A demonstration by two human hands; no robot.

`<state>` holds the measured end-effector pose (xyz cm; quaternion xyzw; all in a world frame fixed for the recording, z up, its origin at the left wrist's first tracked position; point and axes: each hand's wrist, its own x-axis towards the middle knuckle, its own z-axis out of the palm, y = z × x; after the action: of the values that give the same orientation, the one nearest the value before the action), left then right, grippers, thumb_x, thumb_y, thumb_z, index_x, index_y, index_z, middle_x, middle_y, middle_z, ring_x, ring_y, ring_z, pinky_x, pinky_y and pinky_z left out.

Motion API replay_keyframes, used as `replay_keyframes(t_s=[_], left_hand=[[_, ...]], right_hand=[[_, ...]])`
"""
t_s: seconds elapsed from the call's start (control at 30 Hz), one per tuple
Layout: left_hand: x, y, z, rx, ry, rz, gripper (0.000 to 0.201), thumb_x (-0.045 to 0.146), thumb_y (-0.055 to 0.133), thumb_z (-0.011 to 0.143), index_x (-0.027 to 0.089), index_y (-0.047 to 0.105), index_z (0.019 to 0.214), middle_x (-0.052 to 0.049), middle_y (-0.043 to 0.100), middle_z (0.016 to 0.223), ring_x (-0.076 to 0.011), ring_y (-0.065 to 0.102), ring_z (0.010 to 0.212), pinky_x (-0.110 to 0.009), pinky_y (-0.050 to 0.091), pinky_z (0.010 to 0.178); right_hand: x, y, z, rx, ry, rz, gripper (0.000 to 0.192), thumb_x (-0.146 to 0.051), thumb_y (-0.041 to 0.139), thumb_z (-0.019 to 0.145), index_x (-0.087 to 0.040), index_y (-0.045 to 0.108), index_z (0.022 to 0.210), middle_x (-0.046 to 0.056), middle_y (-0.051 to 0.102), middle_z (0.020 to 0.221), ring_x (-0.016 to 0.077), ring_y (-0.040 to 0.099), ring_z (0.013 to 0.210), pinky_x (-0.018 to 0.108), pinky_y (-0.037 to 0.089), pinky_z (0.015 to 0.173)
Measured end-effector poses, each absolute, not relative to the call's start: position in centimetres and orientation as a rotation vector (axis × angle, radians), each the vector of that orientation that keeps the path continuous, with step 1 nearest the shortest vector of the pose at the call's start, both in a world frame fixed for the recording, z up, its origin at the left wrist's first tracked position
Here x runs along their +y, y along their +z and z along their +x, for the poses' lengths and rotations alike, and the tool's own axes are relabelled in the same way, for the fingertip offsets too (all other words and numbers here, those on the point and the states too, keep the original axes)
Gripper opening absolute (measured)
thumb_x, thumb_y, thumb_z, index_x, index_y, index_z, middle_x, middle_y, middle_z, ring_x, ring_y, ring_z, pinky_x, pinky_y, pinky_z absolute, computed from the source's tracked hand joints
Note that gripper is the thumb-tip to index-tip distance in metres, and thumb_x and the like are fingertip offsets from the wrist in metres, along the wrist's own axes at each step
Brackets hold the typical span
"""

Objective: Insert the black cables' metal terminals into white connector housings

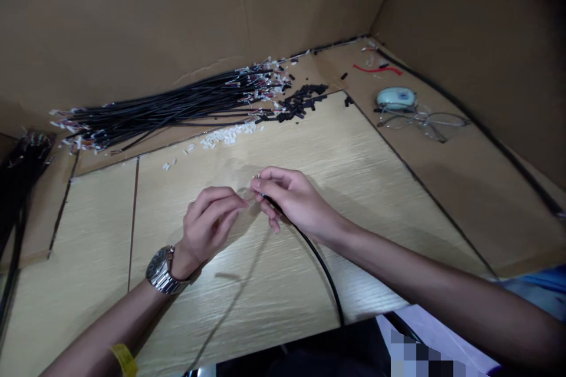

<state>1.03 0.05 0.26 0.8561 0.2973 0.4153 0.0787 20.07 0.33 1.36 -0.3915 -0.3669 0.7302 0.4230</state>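
Observation:
My right hand pinches the end of a black cable that runs from under its fingers down to the table's front edge. My left hand, with a metal watch on the wrist, has thumb and fingertips pressed together right at that cable end, apparently on a tiny part too small to make out. Both hands hover over the light wooden board at the middle of the table.
A bundle of black cables with bare coloured wire ends lies at the back left. Beside it are several small white connectors and black sleeves. Glasses, a pale round device and a red wire lie back right. Cardboard walls surround the bench.

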Motion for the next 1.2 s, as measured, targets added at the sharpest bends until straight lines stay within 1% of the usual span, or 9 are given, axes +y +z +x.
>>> replay_keyframes(t_s=[0.1,0.17,0.3,0.43,0.53,0.7,0.77,0.9,1.2], left_hand=[[-0.09,0.02,1.34,0.889,1.232,2.428,0.020,0.003,0.060,0.088,0.016,0.063,0.103,-0.007,0.068,0.096,-0.0157,0.065,0.092,-0.027,0.055,0.080],[-0.14,-0.23,1.44,0.879,1.218,2.344,0.022,0.001,0.059,0.088,0.015,0.062,0.104,-0.008,0.070,0.098,-0.0160,0.066,0.094,-0.028,0.055,0.082],[-0.08,-0.59,1.37,0.883,1.220,2.218,0.024,0.001,0.059,0.088,0.016,0.063,0.106,-0.008,0.071,0.097,-0.0160,0.067,0.093,-0.027,0.056,0.078],[0.05,-0.57,1.26,0.848,1.191,2.209,0.024,0.001,0.060,0.088,0.016,0.063,0.106,-0.008,0.071,0.098,-0.0157,0.066,0.093,-0.028,0.056,0.078],[0.04,-0.53,1.28,0.869,1.177,2.181,0.023,0.003,0.061,0.088,0.016,0.063,0.107,-0.008,0.072,0.099,-0.0158,0.067,0.091,-0.025,0.056,0.072],[-0.07,-0.45,1.43,0.887,1.184,2.142,0.023,0.004,0.062,0.088,0.017,0.064,0.107,-0.008,0.073,0.101,-0.0158,0.068,0.093,-0.024,0.057,0.070],[-0.07,-0.36,1.48,0.894,1.186,2.154,0.023,0.004,0.062,0.087,0.017,0.064,0.106,-0.008,0.073,0.099,-0.0156,0.068,0.092,-0.024,0.057,0.070],[-0.03,-0.31,1.54,0.896,1.197,2.157,0.022,0.004,0.063,0.087,0.016,0.065,0.105,-0.007,0.072,0.096,-0.0144,0.068,0.086,-0.022,0.055,0.064],[-0.14,-0.29,1.71,0.971,1.187,2.065,0.019,0.008,0.063,0.087,0.016,0.067,0.103,-0.008,0.071,0.094,-0.0130,0.067,0.077,-0.020,0.054,0.057]], right_hand=[[0.18,1.14,19.95,-0.905,1.804,-0.968,0.021,-0.034,0.069,0.082,-0.019,0.058,0.072,-0.008,0.050,0.053,0.0057,0.042,0.035,0.017,0.043,0.028],[0.16,1.11,19.91,-0.912,1.797,-0.967,0.021,-0.034,0.071,0.081,-0.019,0.058,0.073,-0.009,0.050,0.051,0.0058,0.042,0.034,0.017,0.042,0.027],[0.15,1.22,19.93,-0.931,1.777,-0.976,0.022,-0.036,0.071,0.082,-0.019,0.058,0.074,-0.009,0.049,0.047,0.0057,0.040,0.032,0.016,0.041,0.027],[0.16,1.35,19.98,-0.929,1.776,-0.982,0.021,-0.035,0.070,0.082,-0.019,0.058,0.075,-0.010,0.048,0.046,0.0058,0.040,0.032,0.016,0.040,0.027],[0.22,1.42,20.05,-0.930,1.784,-0.993,0.019,-0.033,0.066,0.084,-0.018,0.059,0.074,-0.009,0.049,0.048,0.0055,0.041,0.033,0.016,0.041,0.027],[0.29,1.48,20.22,-0.959,1.772,-1.010,0.017,-0.034,0.060,0.088,-0.018,0.062,0.082,-0.008,0.052,0.050,0.0058,0.042,0.032,0.016,0.039,0.027],[0.29,1.53,20.29,-0.956,1.765,-1.021,0.018,-0.035,0.063,0.086,-0.018,0.061,0.083,-0.009,0.053,0.050,0.0060,0.044,0.031,0.016,0.039,0.027],[0.27,1.64,20.36,-0.957,1.746,-1.023,0.026,-0.039,0.074,0.079,-0.018,0.060,0.084,-0.007,0.058,0.058,0.0055,0.047,0.033,0.017,0.040,0.027],[0.02,1.13,20.01,-1.000,1.686,-1.044,0.027,-0.040,0.073,0.079,-0.017,0.061,0.084,-0.005,0.060,0.064,0.0055,0.047,0.038,0.017,0.042,0.028]])
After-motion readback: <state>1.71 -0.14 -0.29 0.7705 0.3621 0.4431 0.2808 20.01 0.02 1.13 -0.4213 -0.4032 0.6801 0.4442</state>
